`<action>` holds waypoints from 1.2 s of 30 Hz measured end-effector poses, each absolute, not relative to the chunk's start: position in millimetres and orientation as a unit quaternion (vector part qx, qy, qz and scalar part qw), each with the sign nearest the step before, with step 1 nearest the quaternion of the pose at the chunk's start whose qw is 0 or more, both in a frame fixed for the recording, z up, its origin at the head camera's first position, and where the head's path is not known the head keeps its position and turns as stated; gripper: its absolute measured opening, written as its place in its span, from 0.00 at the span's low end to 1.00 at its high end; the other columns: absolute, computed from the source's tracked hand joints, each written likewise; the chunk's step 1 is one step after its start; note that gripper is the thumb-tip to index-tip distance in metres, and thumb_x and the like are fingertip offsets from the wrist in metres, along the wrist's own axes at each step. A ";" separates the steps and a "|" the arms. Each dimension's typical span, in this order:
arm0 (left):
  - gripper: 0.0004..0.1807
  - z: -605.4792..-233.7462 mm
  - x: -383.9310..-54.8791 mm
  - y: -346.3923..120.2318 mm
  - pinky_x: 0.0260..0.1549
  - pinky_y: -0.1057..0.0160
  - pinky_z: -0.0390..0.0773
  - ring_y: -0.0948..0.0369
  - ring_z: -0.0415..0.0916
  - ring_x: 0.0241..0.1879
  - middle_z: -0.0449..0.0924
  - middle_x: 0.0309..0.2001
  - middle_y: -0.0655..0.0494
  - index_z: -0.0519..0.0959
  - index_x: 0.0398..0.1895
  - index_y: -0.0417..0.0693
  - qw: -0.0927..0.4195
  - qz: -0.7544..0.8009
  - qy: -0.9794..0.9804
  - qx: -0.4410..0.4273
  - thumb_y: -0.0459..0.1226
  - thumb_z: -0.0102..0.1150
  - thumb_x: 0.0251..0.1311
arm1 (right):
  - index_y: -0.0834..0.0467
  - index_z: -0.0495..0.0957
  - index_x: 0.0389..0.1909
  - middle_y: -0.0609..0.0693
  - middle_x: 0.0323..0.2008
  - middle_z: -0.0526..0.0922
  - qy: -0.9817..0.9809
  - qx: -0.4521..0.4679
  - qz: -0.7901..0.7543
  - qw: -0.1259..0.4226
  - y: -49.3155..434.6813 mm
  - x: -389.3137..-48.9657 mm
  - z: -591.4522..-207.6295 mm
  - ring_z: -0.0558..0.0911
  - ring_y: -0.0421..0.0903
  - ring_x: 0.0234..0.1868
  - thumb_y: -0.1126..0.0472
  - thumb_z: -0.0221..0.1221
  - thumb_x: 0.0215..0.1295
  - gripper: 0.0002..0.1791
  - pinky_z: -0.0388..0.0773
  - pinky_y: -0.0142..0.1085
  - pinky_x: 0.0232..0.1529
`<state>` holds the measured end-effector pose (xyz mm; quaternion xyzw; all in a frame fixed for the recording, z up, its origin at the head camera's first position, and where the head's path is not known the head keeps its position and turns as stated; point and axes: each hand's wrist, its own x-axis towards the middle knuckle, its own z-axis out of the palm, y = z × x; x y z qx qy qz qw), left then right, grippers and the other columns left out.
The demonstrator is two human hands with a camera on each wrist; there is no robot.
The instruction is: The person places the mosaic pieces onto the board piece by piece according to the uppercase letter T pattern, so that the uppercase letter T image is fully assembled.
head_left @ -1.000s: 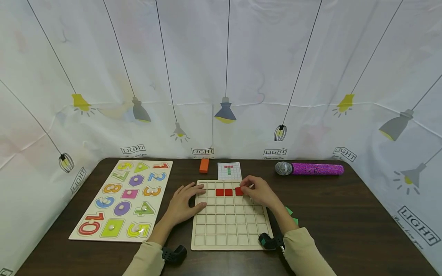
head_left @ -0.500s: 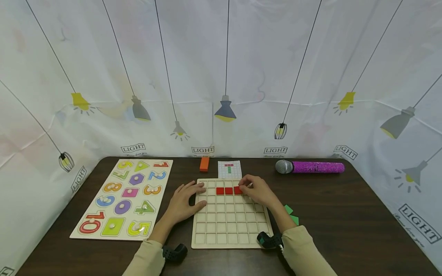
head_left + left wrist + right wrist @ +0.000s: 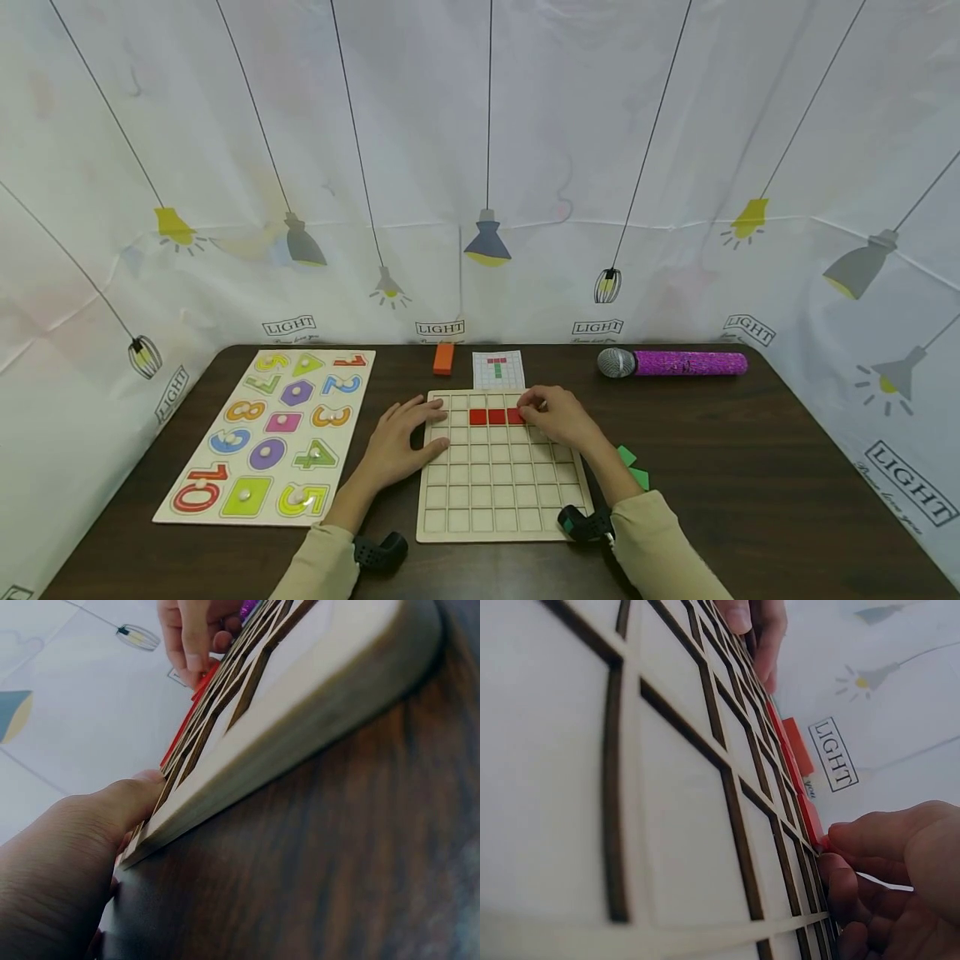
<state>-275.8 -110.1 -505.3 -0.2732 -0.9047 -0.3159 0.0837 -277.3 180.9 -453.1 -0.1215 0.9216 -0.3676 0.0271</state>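
Observation:
A pale wooden grid board (image 3: 481, 498) lies in front of me. Side by side in its second row from the back sit two red square tiles (image 3: 487, 417). My right hand (image 3: 564, 418) pinches a third red tile (image 3: 513, 416) by its right side, between thumb and fingers. In the right wrist view that tile (image 3: 810, 817) lines up with the other two, at the cell's edge. My left hand (image 3: 400, 439) rests on the board's left edge, fingers spread and thumb apart. The left wrist view shows the thumb (image 3: 133, 796) on the board's rim.
Behind the board lies a small grid card (image 3: 512, 379) with a red and green T pattern. Nearby is an orange block (image 3: 443, 359). A number puzzle (image 3: 282, 439) lies left, a purple microphone (image 3: 686, 363) back right, green tiles (image 3: 638, 478) beside my right forearm.
The third red tile has slid left in my right hand, from apart to right beside the second one. My left hand has stayed in place on the board.

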 end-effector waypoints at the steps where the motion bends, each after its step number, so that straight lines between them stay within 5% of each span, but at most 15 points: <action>1: 0.26 -505.4 -275.7 -110.1 0.69 0.39 0.50 0.51 0.58 0.70 0.71 0.65 0.58 0.77 0.58 0.56 0.084 -0.315 -0.905 -0.273 0.54 0.60 0.57 | 0.59 0.81 0.41 0.50 0.33 0.81 0.922 -0.120 -0.366 0.029 180.7 -277.1 -453.0 0.76 0.43 0.33 0.61 0.57 0.66 0.08 0.72 0.33 0.31; 24: 0.26 -503.0 -274.9 -110.2 0.68 0.38 0.50 0.49 0.59 0.70 0.71 0.65 0.57 0.77 0.58 0.55 0.083 -0.316 -0.904 -0.274 0.54 0.60 0.57 | 0.58 0.80 0.42 0.50 0.36 0.82 0.913 -0.145 -0.380 0.028 185.0 -278.5 -456.5 0.77 0.42 0.34 0.60 0.56 0.66 0.09 0.74 0.34 0.35; 36: 0.26 -503.2 -274.1 -109.0 0.67 0.37 0.51 0.49 0.59 0.70 0.72 0.64 0.57 0.77 0.57 0.55 0.090 -0.320 -0.901 -0.277 0.54 0.60 0.57 | 0.60 0.78 0.45 0.53 0.38 0.83 0.893 -0.157 -0.419 0.037 196.5 -271.4 -450.8 0.79 0.47 0.33 0.57 0.53 0.69 0.12 0.77 0.33 0.29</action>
